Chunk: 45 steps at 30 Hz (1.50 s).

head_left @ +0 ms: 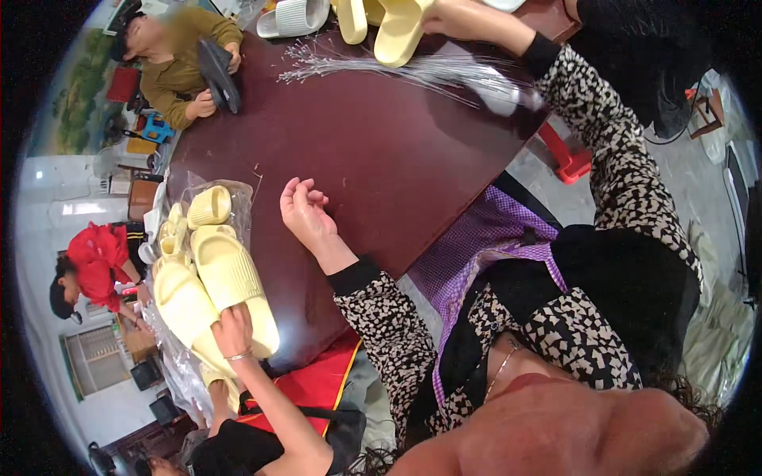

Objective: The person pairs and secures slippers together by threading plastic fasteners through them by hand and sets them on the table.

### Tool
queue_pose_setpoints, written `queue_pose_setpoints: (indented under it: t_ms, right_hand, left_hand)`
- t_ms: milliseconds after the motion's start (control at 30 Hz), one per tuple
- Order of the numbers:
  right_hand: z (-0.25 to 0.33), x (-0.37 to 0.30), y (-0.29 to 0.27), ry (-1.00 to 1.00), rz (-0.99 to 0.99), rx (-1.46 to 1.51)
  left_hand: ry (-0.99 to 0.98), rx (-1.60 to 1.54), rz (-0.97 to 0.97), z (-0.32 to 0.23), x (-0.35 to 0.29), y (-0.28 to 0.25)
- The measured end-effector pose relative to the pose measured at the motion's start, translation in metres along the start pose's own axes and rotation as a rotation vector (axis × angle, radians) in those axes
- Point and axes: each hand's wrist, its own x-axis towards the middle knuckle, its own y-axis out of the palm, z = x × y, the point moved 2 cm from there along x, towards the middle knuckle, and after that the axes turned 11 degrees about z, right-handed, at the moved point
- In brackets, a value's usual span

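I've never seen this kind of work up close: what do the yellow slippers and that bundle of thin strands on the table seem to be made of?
The yellow slippers look like soft moulded foam or rubber: matte, thick, ribbed, with no seams. The thin strands look like clear or silvery plastic ties, possibly wire; they glint and lie straight. The table seems to be dark varnished wood, slightly glossy.

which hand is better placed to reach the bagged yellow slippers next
Left, likely: the left hand lies open and empty near the bagged yellow slippers; the right hand grips another slipper far across the table.

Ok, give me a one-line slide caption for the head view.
Left hand open above dark red table; right hand grips pale yellow slipper beside thin clear strips.
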Motion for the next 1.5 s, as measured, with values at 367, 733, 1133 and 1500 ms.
queue_pose_setpoints:
  t_ms: [367, 733, 1133, 1500]
  right_hand:
    - [0.063, -0.054, 0.057, 0.185, -0.021, 0.204]
    - [0.076, -0.066, 0.078, 0.251, -0.011, -0.034]
    - [0.062, -0.037, 0.086, 0.266, -0.055, 0.020]
    - [0.047, -0.016, 0.094, 0.273, -0.117, 0.260]
  left_hand:
    - [-0.161, 0.176, 0.623, -0.006, -0.018, 0.030]
    - [-0.206, 0.197, 0.802, -0.006, -0.025, 0.053]
    - [-0.210, 0.204, 0.780, 0.000, -0.023, 0.050]
    - [-0.209, 0.222, 0.767, 0.002, -0.022, 0.046]
